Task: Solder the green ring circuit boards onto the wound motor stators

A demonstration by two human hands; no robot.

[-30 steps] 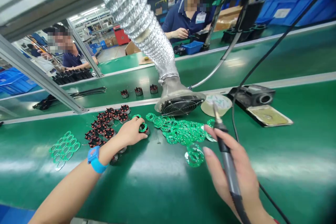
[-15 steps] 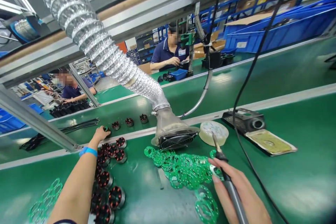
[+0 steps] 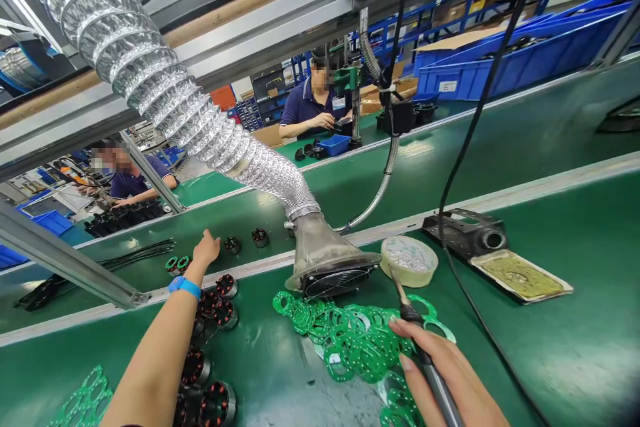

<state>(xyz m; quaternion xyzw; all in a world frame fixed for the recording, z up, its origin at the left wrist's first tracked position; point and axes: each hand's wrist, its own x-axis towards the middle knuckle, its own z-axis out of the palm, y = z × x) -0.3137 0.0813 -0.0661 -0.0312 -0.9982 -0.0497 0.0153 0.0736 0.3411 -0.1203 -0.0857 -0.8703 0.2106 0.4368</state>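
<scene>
My left hand (image 3: 207, 250) reaches over the far strip of the bench, its fingers hiding whatever may be under them. Two stators with green rings on top (image 3: 179, 264) stand to its left, and a bare stator (image 3: 233, 245) is just to its right. More copper-wound stators (image 3: 218, 400) stand beside my left forearm. My right hand (image 3: 440, 373) grips a soldering iron (image 3: 425, 353), its tip near a round pale roll (image 3: 409, 261). Green ring-shaped boards (image 3: 350, 340) lie piled left of that hand.
A fume hood (image 3: 325, 250) on a silver duct hangs over the middle. A soldering iron stand with sponge (image 3: 520, 273) is at right, and a black cable (image 3: 467, 140) hangs before it. Two people sit beyond the bench, near blue bins (image 3: 500, 63).
My left hand has moved right along the row of stators, leaving two green-topped ones in view on its left. The view has shifted slightly. My right hand still holds the iron.
</scene>
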